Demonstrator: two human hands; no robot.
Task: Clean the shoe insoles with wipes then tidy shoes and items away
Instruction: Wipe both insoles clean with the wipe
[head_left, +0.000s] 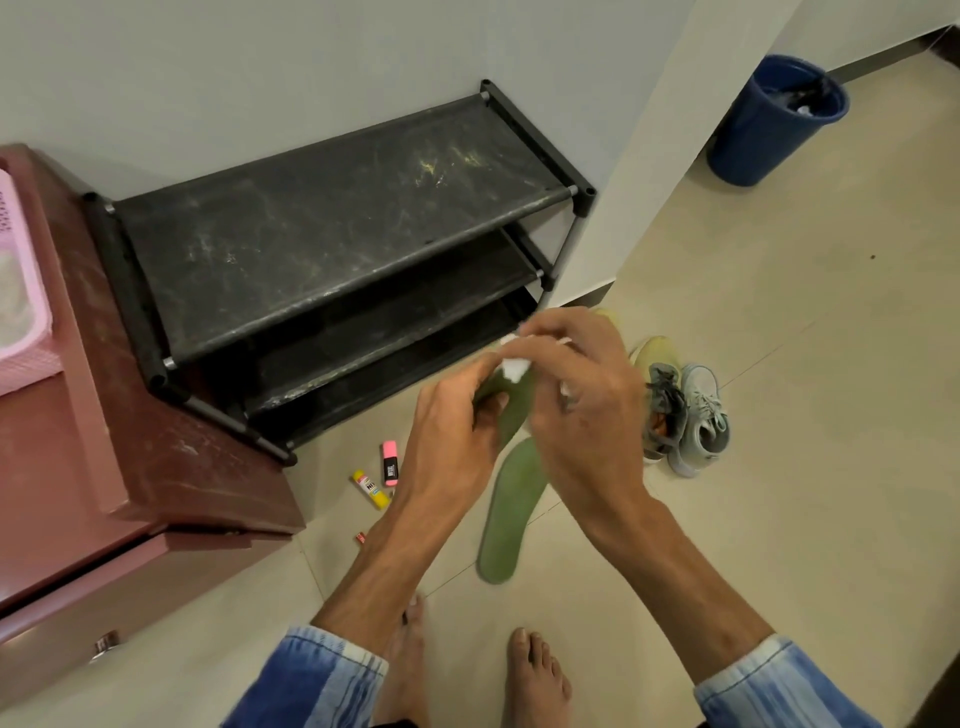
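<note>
Insole, green, is held above the floor before the shoe rack: left hand grips it with curled fingers, right hand pinches a white wipe against its upper end. A second insole lies on the floor near the shoes.

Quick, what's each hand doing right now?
Left hand: holds the flat green shoe insole.
Right hand: pinches a crumpled white wipe against that insole.
</note>
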